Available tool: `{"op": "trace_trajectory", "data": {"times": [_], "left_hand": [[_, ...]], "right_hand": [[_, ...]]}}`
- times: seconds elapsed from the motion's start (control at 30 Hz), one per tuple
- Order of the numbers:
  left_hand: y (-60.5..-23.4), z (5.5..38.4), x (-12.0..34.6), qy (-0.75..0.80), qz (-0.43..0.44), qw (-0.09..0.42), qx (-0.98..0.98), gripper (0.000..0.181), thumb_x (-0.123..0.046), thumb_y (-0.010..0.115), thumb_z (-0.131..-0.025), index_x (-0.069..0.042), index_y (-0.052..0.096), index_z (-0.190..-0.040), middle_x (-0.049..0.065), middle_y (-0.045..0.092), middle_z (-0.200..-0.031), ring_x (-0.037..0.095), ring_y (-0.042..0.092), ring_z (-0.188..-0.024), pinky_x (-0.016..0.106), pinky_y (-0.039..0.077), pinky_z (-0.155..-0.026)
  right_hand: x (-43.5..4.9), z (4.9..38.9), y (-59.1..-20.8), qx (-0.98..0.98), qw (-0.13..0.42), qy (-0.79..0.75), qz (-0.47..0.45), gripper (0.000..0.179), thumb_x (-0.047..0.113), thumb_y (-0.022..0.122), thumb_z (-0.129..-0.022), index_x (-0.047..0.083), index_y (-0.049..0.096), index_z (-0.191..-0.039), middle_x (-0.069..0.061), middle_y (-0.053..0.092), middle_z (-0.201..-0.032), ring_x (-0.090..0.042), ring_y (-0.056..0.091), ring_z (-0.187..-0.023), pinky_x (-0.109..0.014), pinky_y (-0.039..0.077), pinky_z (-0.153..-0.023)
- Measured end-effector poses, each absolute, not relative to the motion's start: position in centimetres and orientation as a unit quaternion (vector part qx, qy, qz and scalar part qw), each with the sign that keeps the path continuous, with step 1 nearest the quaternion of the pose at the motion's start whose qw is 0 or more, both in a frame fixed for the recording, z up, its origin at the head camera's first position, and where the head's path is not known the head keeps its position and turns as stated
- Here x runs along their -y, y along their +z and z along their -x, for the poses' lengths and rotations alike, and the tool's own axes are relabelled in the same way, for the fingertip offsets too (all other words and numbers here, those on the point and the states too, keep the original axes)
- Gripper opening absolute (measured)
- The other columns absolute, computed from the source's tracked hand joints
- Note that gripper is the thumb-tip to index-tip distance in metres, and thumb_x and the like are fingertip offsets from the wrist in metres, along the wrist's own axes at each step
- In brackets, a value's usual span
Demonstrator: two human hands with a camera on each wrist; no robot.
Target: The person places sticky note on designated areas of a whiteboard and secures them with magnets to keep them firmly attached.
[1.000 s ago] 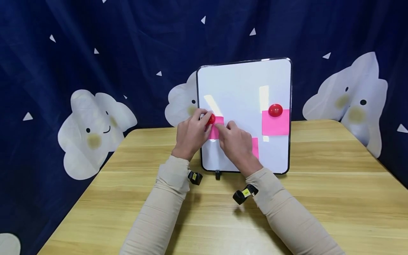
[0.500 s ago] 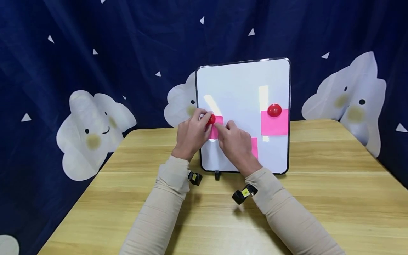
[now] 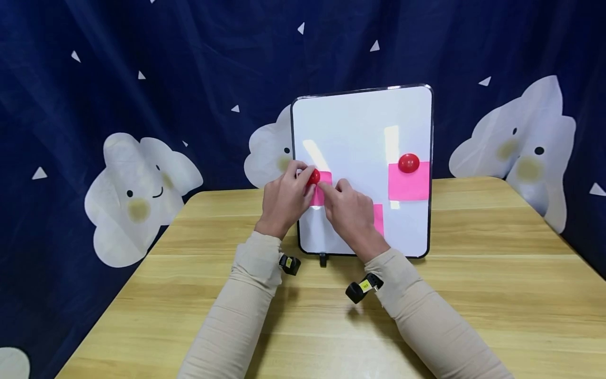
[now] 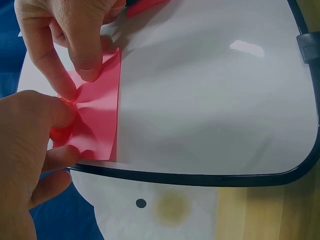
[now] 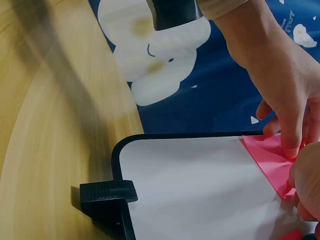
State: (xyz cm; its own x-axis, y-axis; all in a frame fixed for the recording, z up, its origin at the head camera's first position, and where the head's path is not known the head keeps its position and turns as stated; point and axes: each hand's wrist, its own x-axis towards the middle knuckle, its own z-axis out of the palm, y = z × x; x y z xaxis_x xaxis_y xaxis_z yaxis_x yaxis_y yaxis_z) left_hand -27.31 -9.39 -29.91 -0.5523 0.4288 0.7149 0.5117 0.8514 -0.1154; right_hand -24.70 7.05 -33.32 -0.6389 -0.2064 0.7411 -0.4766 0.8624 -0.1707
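My left hand grips a glossy red round magnet at the whiteboard's left edge. The magnet overlaps a pink sticky note, which shows creases fanning out from under the fingers. From the right, my right hand reaches in and pinches the note, its index fingertip right at the magnet and its thumb lower on the paper. In the left wrist view the left fingers cover much of the magnet. The whiteboard, framed in black, stands upright on the table.
A second pink note hangs at the board's right edge under another red magnet. Behind my right wrist shows part of a third pink note. A black foot supports the board on the wooden table; a blue curtain hangs behind.
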Motion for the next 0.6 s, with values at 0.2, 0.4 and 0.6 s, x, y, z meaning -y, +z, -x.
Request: {"op": "trace_trajectory", "data": {"times": [0.2, 0.4, 0.6], "left_hand": [[-30.00, 27.17, 9.47, -0.066, 0.267, 0.392, 0.878, 0.035, -0.025, 0.070, -0.093, -0.012, 0.069, -0.126, 0.008, 0.061, -0.116, 0.019, 0.062, -0.058, 0.029, 0.050, -0.048], [-30.10, 27.17, 9.56, -0.079, 0.268, 0.402, 0.872, 0.030, -0.026, 0.069, -0.094, -0.013, 0.071, -0.121, 0.008, 0.062, -0.112, 0.018, 0.059, -0.053, 0.029, 0.047, -0.045], [-30.31, 26.75, 9.83, -0.094, 0.268, 0.406, 0.869, 0.026, -0.026, 0.066, -0.095, -0.013, 0.072, -0.117, 0.008, 0.062, -0.107, 0.016, 0.054, -0.051, 0.028, 0.045, -0.044]], "right_hand": [[-7.12, 24.64, -33.32, 0.886, 0.382, 0.177, -0.194, 0.029, 0.014, 0.067, -0.094, 0.021, 0.071, -0.122, -0.010, 0.055, -0.076, -0.020, 0.048, -0.047, -0.032, 0.044, -0.045], [-7.19, 24.51, -33.20, 0.881, 0.387, 0.186, -0.200, 0.024, 0.015, 0.068, -0.094, 0.015, 0.072, -0.118, -0.009, 0.054, -0.075, -0.019, 0.048, -0.048, -0.031, 0.042, -0.044], [-7.84, 23.87, -32.89, 0.879, 0.390, 0.186, -0.204, 0.023, 0.018, 0.070, -0.092, 0.007, 0.075, -0.112, -0.010, 0.062, -0.082, -0.020, 0.057, -0.056, -0.032, 0.048, -0.048]]}}
